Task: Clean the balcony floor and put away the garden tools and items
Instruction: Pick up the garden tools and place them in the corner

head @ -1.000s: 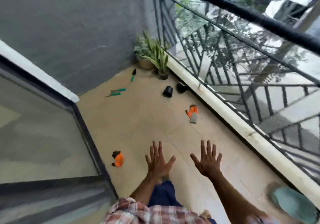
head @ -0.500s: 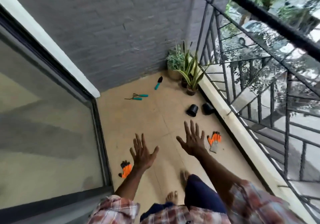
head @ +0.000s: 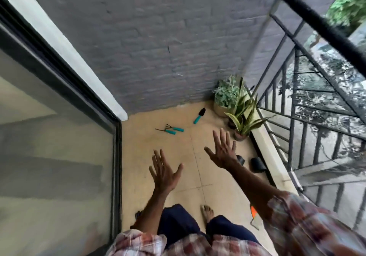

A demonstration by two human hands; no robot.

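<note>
Both hands hang in the air ahead of the person and hold nothing. The left hand [head: 164, 173] has straight, spread fingers with the thumb out to the side. The right hand [head: 223, 152], reached a little farther forward, is spread flat the same way.

Nearest the camera are plaid sleeves [head: 297, 226], dark blue trousers [head: 178, 222] and one bare foot [head: 207, 212] planted on the tan tiled floor [head: 138, 156]. Right of that foot an orange glove [head: 253, 213] lies on the tiles, half hidden by the right arm. A dark shape [head: 138, 215] shows beside the left forearm, close to the door frame. It may be the fingertips of a second glove, but too little of it is visible to be sure.

Farther on, two black pots [head: 257, 164] sit on the floor near the pale ledge [head: 263, 149]. One is partly covered by the right wrist and the other is just beside the ledge.

Beyond the hands, out on the tiles, a small rake [head: 178, 129] and a small fork [head: 170, 132] lie together, their teal handles side by side. A trowel [head: 199, 115] with the same teal handle lies apart from them, nearer the corner.

In that far corner stand two potted plants. A snake plant [head: 244, 117] is against the ledge, and a leafy plant [head: 225, 95] stands behind it by the wall.

A grey brick wall [head: 158, 38] closes the far end. A glass sliding door [head: 49, 137] runs along the left and a black metal railing [head: 316, 117] along the right.
</note>
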